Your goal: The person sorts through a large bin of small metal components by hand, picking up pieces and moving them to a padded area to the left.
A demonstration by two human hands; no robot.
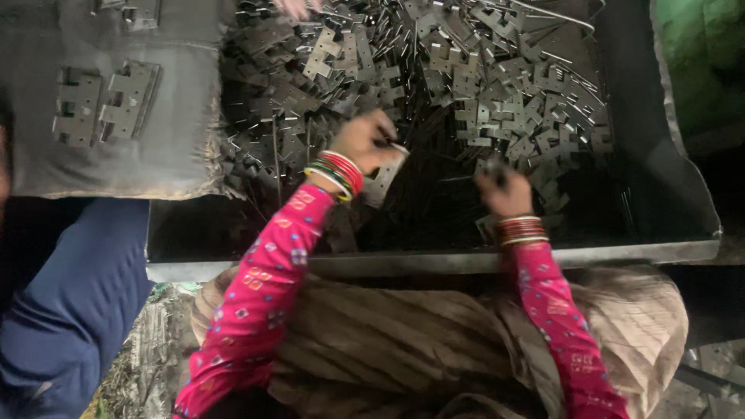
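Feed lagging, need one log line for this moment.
left hand: holds metal plate | right hand: gripping small dark part, unclear | tray: hinge-plate pile

The scene is dim and flatly lit, with soft light falling from above onto the heap of metal plates, whose edges catch small pale glints. Below the heap, the tray floor sinks into near-black shadow. Both hands, just below the heap, are smeared by motion blur. Fine detail is soft and grainy throughout, and the corners are darker.
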